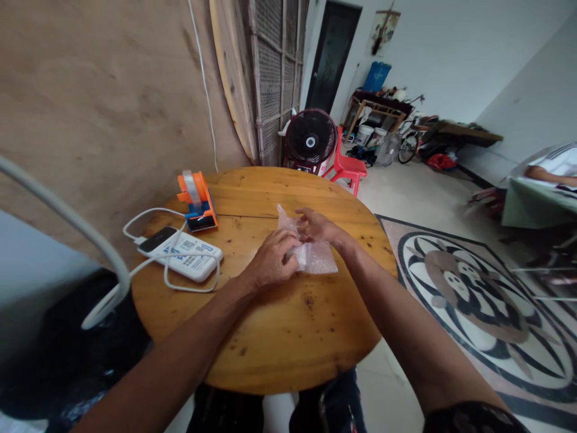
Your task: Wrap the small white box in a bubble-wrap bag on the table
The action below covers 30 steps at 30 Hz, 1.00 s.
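Note:
A clear sheet of bubble wrap (322, 258) lies on the round wooden table, folded partly around a small whitish item (303, 255) whose kind I cannot make out. My left hand (274, 255) is closed over the near left side of this bundle, with thumb and fingers pressing wrap and item together. Over the far side of the wrap, my right hand (315, 227) touches the plastic with its fingers apart and slightly bent. One corner of the wrap stands up beyond my left fingers.
On the table's left are an orange and blue tape dispenser (198, 201) and a white power bank (189, 255) with a phone (157, 239) and cable. Behind the table (288, 337) stand a fan (311, 138) and a red chair (347, 162). Another person's arm (547, 175) shows far right.

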Motion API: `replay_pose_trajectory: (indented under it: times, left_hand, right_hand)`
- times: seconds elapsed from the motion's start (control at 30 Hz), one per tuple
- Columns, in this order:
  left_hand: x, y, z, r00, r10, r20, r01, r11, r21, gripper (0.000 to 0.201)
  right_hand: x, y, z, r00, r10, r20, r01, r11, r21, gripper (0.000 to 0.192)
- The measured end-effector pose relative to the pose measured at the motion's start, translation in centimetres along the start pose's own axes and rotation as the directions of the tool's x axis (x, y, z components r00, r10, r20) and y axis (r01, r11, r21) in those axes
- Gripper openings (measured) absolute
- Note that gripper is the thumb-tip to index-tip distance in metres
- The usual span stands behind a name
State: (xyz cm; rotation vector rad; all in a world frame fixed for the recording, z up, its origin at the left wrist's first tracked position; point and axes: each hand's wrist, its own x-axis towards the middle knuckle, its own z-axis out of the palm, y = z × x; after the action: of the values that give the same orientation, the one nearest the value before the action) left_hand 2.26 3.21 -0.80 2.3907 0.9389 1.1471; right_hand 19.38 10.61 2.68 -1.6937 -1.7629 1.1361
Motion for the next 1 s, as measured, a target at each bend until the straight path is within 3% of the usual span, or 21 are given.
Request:
replay_pose_trajectory:
  times: [0.13, 0.3, 0.37, 0.5, 0.8, 1.0]
  left_hand:
    - [0.0, -0.3, 0.1, 1.0, -0.01, -0.002, 0.01, 1.0, -0.009, 0.03]
    - [0.0, -0.5, 0.1, 1.0, -0.006, -0.011, 0.006, 1.0, 0.008, 0.031]
    - [0.0, -0.5, 0.1, 1.0, -0.011, -0.005, 0.011, 1.0, 0.021, 0.031]
    - [0.2, -0.6, -0.1, 1.0, -0.014, 0.023, 0.013, 1.0, 0.012, 0.032]
    - [0.7, -0.7, -0.4, 0.978, -0.118, 0.173, 0.139, 0.984, -0.115, 0.03]
    - [0.7, -0.4, -0.4, 0.975, -0.134, 0.178, 0.15, 0.986, -0.077, 0.032]
  right_hand:
    - [1.9, 0.3, 0.7, 0.995, -0.047, -0.086, 0.03, 0.982, -0.188, 0.072]
    - [3.4, 1.1, 0.4, 0.989, -0.071, -0.132, 0.054, 0.99, -0.128, 0.025]
    - [3.7, 1.1, 0.1, 0.992, -0.047, -0.115, 0.04, 0.997, -0.067, 0.016]
    - [3.7, 0.5, -0.5, 0.997, 0.013, -0.07, -0.013, 1.0, 0.004, 0.012]
    - [4.7, -1.1, -0.9, 0.982, 0.165, -0.092, -0.179, 0.969, -0.17, 0.01]
    - [3.9, -1.6, -1.5, 0.987, 0.157, -0.038, -0.16, 0.983, -0.088, 0.009]
